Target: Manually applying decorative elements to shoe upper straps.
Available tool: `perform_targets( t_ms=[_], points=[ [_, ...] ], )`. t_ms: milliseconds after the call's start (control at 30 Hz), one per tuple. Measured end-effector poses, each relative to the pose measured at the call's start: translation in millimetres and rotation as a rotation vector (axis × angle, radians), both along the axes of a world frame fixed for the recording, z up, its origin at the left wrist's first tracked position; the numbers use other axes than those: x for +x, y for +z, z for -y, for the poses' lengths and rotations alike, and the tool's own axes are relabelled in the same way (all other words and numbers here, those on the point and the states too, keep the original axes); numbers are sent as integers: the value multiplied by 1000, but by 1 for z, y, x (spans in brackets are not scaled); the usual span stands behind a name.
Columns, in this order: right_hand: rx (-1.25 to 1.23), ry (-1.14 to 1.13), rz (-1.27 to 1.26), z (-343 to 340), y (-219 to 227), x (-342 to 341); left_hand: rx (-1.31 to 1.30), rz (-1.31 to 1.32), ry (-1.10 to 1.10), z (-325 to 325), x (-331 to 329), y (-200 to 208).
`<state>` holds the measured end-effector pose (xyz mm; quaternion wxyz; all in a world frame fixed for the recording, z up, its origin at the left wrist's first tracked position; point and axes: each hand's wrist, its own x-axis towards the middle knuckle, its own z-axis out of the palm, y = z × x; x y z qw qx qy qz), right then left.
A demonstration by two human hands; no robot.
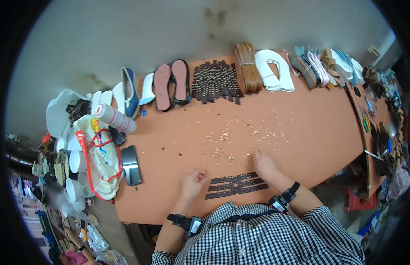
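Observation:
In front of me lies a dark brown strap piece (pixel 245 184), crossed at its middle, with slit bands and rows of small holes. My left hand (pixel 194 182) is beside its left end, fingers curled together; whatever they may hold is too small to make out. My right hand (pixel 265 164) reaches just beyond the piece's right end, fingertips pinched down at the tabletop. Small gold-coloured bits (pixel 223 154) lie scattered just past both hands, with more gold bits (pixel 269 134) spread farther right. I cannot see whether a bit is between my right fingertips.
At the back stand pink-lined soles (pixel 182 81), a stack of studded brown straps (pixel 215 81), a bundle of tan strips (pixel 248 70) and white sole-shaped sheets (pixel 275 70). A phone (pixel 131 165) and a white bag with red cord (pixel 101 154) lie left. Scissors (pixel 365 121) rest at right.

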<state>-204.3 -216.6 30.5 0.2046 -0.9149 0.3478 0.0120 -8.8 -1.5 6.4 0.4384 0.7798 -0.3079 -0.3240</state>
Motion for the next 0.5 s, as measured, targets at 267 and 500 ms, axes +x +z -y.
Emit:
perform_targets(
  t_ms=[267,500],
  points=[
    [6,83,106,7,-12,-1,252,558,-471,15,-27,36],
    [64,153,57,15,-15,-11,331,427,-459,24,-38,17]
  ],
)
